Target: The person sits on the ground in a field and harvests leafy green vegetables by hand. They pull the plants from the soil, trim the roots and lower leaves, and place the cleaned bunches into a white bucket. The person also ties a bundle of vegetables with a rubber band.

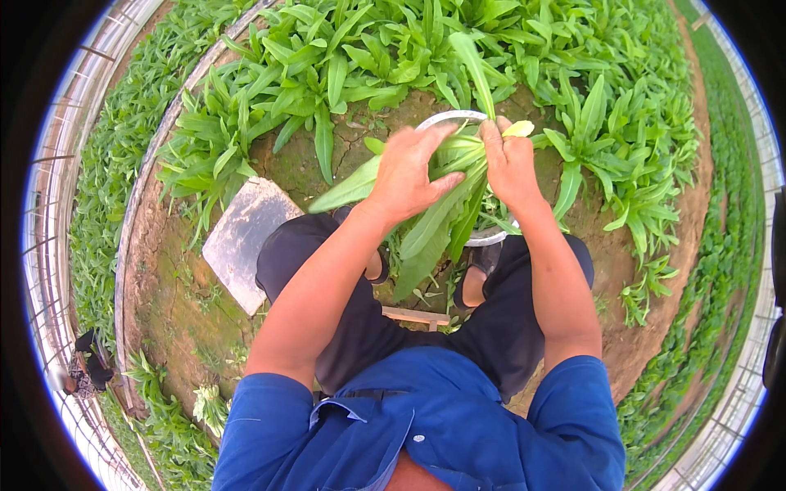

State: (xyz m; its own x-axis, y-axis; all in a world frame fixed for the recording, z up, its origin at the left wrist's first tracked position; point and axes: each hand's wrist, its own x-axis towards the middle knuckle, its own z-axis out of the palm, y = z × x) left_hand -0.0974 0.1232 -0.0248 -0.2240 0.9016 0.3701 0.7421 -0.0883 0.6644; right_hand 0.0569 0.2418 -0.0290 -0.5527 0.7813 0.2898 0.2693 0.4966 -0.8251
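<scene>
My right hand (511, 161) is closed around the stem ends of a bunch of long green leaves (448, 212), which fans out down and to the left. One leaf (474, 69) points away from me above that hand, and a small yellow leaf (519, 128) pokes out beside it. My left hand (410, 170) is spread at the left side of the bunch, thumb and fingers apart and slightly blurred. Whether it touches the leaves is hard to tell. Beneath both hands stands a round container with a pale rim (453, 115), mostly covered by leaves.
Leafy plants (393, 55) grow densely ahead and to the right. A flat, pale, dirt-marked slab (249, 239) lies left of my knee. Between my legs shows a wooden stool edge (414, 315). Cut greens (210, 408) lie behind left; another person (89, 368) is at the far left.
</scene>
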